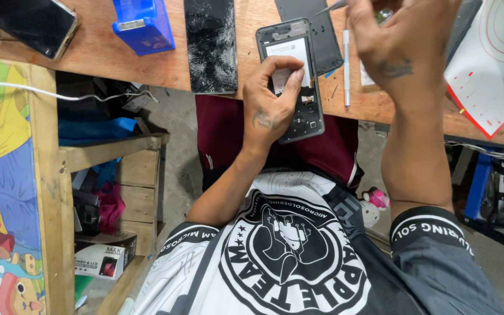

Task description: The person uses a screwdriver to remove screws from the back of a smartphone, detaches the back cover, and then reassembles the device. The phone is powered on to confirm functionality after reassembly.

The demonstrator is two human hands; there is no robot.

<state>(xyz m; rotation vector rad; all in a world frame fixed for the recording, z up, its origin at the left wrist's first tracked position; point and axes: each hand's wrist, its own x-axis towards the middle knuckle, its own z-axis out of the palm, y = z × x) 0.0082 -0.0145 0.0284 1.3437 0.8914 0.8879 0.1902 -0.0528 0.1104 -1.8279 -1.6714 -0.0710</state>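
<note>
Opened phone, back cover off, lies at the wooden bench edge, upper centre of the frame. Left hand rests on it, fingers curled and pinching inside the frame. Right hand, raised at upper right, grips thin tweezers. Cracked screen panel lies just left.

Person wears a white short-sleeved jersey with a large round black emblem on the chest. Beside that emblem, toward the right arm, runs a grey panel ending in a black sleeve cuff with white lettering. Dark maroon shorts show beyond the emblem. Each of the hands, left and right, bears a small dark tattoo on its back.
</note>
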